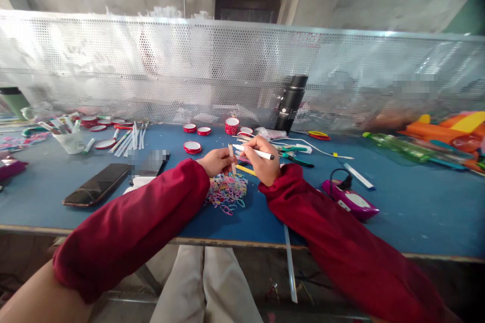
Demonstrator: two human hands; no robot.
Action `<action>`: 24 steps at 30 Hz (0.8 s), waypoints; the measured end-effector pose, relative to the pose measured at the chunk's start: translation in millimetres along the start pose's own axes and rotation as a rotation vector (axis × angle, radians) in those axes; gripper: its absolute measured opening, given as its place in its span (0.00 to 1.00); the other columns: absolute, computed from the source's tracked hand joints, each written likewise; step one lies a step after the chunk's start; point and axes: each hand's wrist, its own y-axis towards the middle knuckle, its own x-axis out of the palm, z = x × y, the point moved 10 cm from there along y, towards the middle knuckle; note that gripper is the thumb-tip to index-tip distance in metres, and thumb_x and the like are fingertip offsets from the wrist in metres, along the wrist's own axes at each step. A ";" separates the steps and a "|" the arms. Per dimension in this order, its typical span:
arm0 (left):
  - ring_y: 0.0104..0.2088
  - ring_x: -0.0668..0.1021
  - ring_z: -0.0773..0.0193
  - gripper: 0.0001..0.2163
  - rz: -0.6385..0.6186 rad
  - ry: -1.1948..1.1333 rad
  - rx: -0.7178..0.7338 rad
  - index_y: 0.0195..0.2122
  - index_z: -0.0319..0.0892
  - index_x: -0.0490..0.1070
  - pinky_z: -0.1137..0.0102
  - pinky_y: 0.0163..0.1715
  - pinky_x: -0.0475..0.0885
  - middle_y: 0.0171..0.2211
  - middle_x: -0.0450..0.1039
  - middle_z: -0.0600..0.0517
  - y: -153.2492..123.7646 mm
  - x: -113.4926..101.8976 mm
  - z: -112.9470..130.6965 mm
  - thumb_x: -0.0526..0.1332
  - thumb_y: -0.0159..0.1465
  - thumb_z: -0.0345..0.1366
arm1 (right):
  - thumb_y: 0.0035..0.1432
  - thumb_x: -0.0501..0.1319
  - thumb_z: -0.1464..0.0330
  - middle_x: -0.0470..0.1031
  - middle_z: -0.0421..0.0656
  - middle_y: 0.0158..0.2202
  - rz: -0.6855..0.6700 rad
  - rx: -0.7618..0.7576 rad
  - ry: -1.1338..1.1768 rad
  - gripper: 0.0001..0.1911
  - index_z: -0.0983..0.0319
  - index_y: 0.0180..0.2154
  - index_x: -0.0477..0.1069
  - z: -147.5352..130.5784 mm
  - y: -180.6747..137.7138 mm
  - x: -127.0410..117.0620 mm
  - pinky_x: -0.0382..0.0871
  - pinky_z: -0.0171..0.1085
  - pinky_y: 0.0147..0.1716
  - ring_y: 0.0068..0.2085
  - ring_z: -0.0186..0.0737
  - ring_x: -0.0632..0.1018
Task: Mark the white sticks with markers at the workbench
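Note:
My left hand (216, 162) is closed on a pale flat stick (232, 160), pinched upright between the fingers. My right hand (262, 162) grips a white marker (263, 153) with a black end, its other end pointing left toward the top of the stick. Whether the marker touches the stick I cannot make out. Directly below both hands lies a heap of small coloured rubber bands (226, 192) on the blue tabletop (261, 222). A yellow stick (245, 169) shows between the hands, partly covered by my right hand.
Behind my hands stand a black flask (291, 106) and red-rimmed round tins (193, 147). Green-handled pliers (297, 159) and a purple power strip (352, 202) lie at right. Leftward are a phone (97, 184), white strips (129, 142) and a cup of markers (70, 142). Perforated metal (227, 60) borders the back.

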 end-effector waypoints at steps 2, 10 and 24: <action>0.15 0.68 0.74 0.05 -0.001 -0.004 -0.001 0.31 0.37 0.66 0.77 0.18 0.60 0.17 0.67 0.56 0.1 -0.1 -0.5 0.57 0.63 0.33 | 0.59 0.57 0.66 0.74 0.38 0.26 0.008 -0.003 0.001 0.05 0.58 0.30 0.67 -0.2 0.1 -0.7 0.68 0.37 0.30 0.28 0.36 0.75; 0.15 0.69 0.74 0.06 -0.003 -0.016 0.000 0.31 0.37 0.66 0.78 0.17 0.60 0.17 0.67 0.57 0.4 0.6 -0.9 0.58 0.63 0.34 | 0.58 0.58 0.65 0.74 0.38 0.26 0.025 0.006 0.008 0.06 0.58 0.29 0.68 -0.9 0.3 -3.0 0.69 0.37 0.30 0.28 0.36 0.75; 0.15 0.69 0.74 0.07 -0.009 0.006 0.009 0.31 0.37 0.66 0.77 0.18 0.61 0.18 0.67 0.56 1.5 -0.1 -1.7 0.58 0.63 0.35 | 0.58 0.58 0.66 0.73 0.37 0.25 0.008 0.003 0.032 0.05 0.58 0.30 0.67 -1.6 0.7 -1.3 0.68 0.37 0.29 0.27 0.36 0.74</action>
